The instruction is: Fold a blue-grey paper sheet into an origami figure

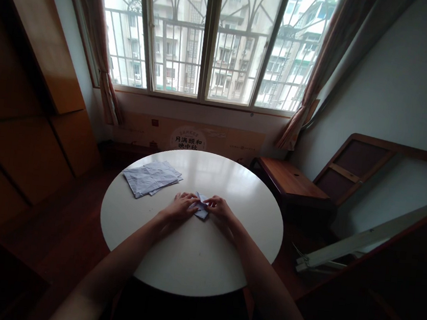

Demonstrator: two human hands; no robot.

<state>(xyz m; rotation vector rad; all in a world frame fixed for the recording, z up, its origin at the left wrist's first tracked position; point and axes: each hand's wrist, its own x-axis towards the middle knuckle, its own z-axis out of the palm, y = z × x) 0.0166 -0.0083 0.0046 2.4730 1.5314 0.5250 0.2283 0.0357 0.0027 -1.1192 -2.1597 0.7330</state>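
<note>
A small folded piece of white paper (201,208) lies on the round white table (188,249), near its middle. My left hand (182,207) rests on the paper's left side with fingers curled and pressing down on it. My right hand (220,208) pinches the paper's right edge with bent fingers. The two hands nearly meet over the paper, which is partly hidden beneath them.
A stack of crumpled white sheets (151,177) lies on the table's far left. A low wooden bench (290,180) stands to the right, wooden cabinets (25,123) to the left, a barred window (212,36) ahead. A white bar (366,238) leans at the right.
</note>
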